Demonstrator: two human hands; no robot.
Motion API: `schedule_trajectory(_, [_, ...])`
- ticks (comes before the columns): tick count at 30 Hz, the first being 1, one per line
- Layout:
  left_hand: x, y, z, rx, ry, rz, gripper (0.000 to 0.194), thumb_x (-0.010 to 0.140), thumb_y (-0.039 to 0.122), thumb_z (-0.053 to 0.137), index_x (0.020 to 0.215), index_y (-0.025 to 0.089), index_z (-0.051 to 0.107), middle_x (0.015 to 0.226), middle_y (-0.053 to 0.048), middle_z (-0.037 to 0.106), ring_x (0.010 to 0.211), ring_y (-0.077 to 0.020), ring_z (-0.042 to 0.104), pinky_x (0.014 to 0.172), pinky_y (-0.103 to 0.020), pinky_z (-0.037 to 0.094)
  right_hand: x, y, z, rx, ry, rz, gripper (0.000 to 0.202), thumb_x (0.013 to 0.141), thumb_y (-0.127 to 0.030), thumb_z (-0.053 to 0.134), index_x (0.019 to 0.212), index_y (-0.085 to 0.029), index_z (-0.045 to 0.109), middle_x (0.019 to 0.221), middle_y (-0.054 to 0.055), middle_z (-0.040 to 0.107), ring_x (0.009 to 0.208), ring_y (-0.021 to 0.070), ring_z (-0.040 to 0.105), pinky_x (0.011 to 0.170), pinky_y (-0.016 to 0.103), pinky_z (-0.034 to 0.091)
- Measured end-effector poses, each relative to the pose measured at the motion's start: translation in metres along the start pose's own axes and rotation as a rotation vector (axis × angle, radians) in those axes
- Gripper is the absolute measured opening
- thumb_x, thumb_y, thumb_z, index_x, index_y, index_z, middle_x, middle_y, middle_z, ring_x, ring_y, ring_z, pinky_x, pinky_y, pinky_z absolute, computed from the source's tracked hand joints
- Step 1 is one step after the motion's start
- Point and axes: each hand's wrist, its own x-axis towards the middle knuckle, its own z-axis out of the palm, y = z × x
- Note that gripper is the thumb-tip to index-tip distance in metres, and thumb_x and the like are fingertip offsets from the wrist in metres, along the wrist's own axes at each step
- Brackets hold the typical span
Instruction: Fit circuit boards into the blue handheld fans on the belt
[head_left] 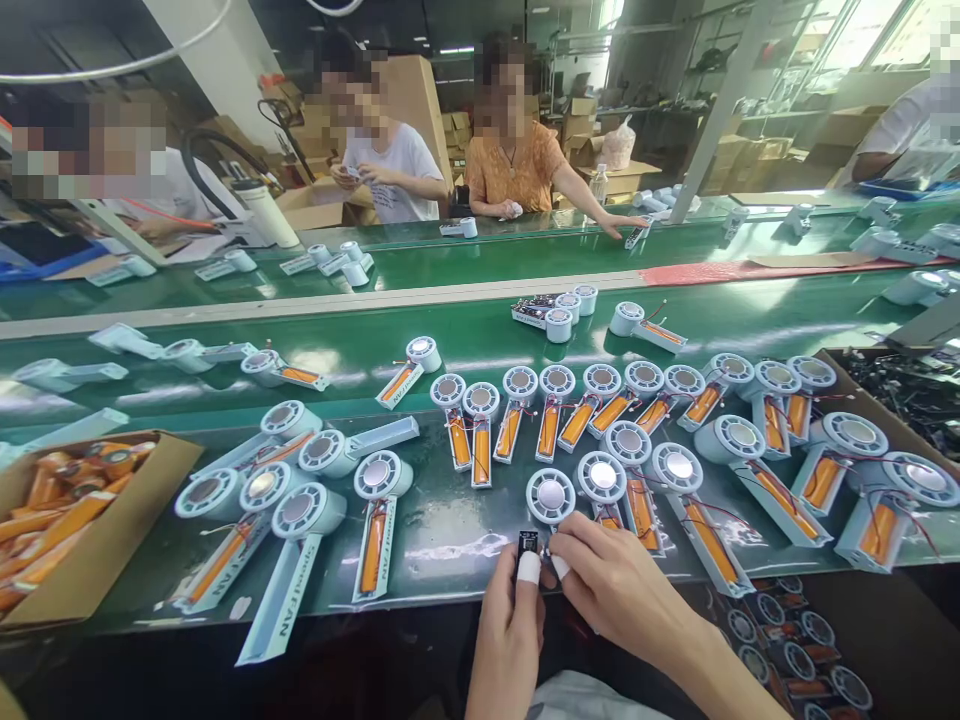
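Near the bottom centre, my left hand (514,625) is closed around a small black circuit board (528,543), with a white covering on the thumb. My right hand (607,575) is pinched close beside it, also with a white thumb covering; what its fingertips hold is hidden. Just above both hands is the round head of a light blue fan (550,496), its handle hidden by the hands. To the right lie several fans with orange batteries in open handles, such as one fan (677,468). Left of my hands rests another open fan (379,475).
A cardboard box of orange batteries (161,520) stands at the left, and a box of dark wired parts (844,375) at the right. Beyond the bench, a green conveyor (345,310) carries more fans. Several people sit across it; one person's hand (619,225) touches a part.
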Motion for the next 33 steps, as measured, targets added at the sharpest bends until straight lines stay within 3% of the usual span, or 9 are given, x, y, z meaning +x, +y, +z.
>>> schedule_trajectory(4, [0.0,-0.004,-0.003,0.092,-0.001,0.103,0.051,0.083,0.064,0.063,0.107,0.021,0.073,0.063,-0.001,0.061,0.056,-0.0188,0.054,0.047,-0.025,0.039,0.002,-0.001,-0.001,-0.016,-0.053,0.02,0.021,0.087,-0.005,0.04,0.091,-0.021,0.054,0.09,0.004,0.059,0.069,0.0174,0.058,0.054,0.029,0.033])
schedule_trajectory(7, [0.0,0.002,-0.008,0.222,-0.06,0.219,0.04,0.087,0.055,0.062,0.104,0.022,0.077,0.083,-0.007,0.073,0.075,-0.0252,0.065,0.066,-0.031,0.052,0.003,-0.002,-0.004,-0.03,-0.1,0.027,0.019,0.087,-0.005,0.042,0.09,-0.021,0.053,0.089,0.003,0.057,0.068,0.017,0.056,0.054,0.03,0.031])
schedule_trajectory(10, [0.001,0.006,-0.014,0.297,-0.06,0.304,0.038,0.095,0.047,0.052,0.107,0.022,0.077,0.108,-0.011,0.076,0.102,-0.0296,0.068,0.094,-0.039,0.051,0.005,-0.002,-0.01,-0.023,-0.149,0.041,0.019,0.088,-0.006,0.043,0.092,-0.021,0.052,0.092,0.003,0.056,0.069,0.017,0.056,0.054,0.03,0.03])
schedule_trajectory(12, [0.002,0.006,-0.018,0.315,-0.03,0.329,0.038,0.096,0.045,0.049,0.113,0.023,0.075,0.119,-0.011,0.073,0.114,-0.03,0.065,0.102,-0.04,0.047,0.005,-0.002,-0.013,-0.01,-0.177,0.041,0.019,0.089,-0.006,0.044,0.094,-0.021,0.053,0.093,0.003,0.057,0.069,0.0169,0.057,0.054,0.029,0.031])
schedule_trajectory(14, [0.003,0.005,-0.021,0.358,-0.023,0.329,0.033,0.094,0.043,0.054,0.111,0.023,0.074,0.116,-0.011,0.074,0.11,-0.0296,0.067,0.099,-0.04,0.05,0.006,-0.002,-0.015,-0.008,-0.203,0.039,0.019,0.089,-0.005,0.045,0.095,-0.021,0.053,0.093,0.003,0.057,0.069,0.017,0.057,0.055,0.029,0.031])
schedule_trajectory(18, [0.005,0.01,-0.021,0.453,-0.029,0.321,0.017,0.088,0.03,0.058,0.09,0.021,0.072,0.087,-0.007,0.073,0.082,-0.026,0.07,0.078,-0.036,0.055,0.009,0.0,-0.017,-0.024,-0.248,0.041,0.017,0.088,-0.006,0.047,0.093,-0.021,0.054,0.095,0.004,0.057,0.071,0.0174,0.057,0.056,0.029,0.031])
schedule_trajectory(23, [0.004,0.014,-0.017,0.483,-0.035,0.411,0.021,0.089,0.026,0.053,0.093,0.02,0.072,0.085,-0.007,0.075,0.067,-0.0214,0.069,0.058,-0.029,0.055,0.011,0.002,-0.02,-0.014,-0.29,0.046,0.015,0.091,-0.008,0.047,0.092,-0.021,0.054,0.098,0.004,0.056,0.074,0.0171,0.056,0.056,0.029,0.03])
schedule_trajectory(29, [0.006,0.009,-0.022,0.644,0.003,0.806,0.026,0.096,0.017,0.047,0.103,0.021,0.072,0.094,-0.006,0.077,0.083,-0.0192,0.075,0.074,-0.027,0.06,0.015,-0.001,-0.027,0.017,-0.317,0.088,0.016,0.09,-0.007,0.045,0.088,-0.021,0.053,0.096,0.004,0.056,0.073,0.0169,0.055,0.058,0.03,0.029])
schedule_trajectory(33, [0.006,0.01,-0.025,0.766,-0.013,0.939,0.03,0.098,0.011,0.043,0.11,0.02,0.068,0.095,-0.006,0.075,0.083,-0.0175,0.074,0.073,-0.025,0.059,0.018,-0.004,-0.027,0.013,-0.313,0.113,0.017,0.092,-0.007,0.044,0.086,-0.021,0.052,0.093,0.003,0.055,0.073,0.0178,0.055,0.057,0.03,0.029])
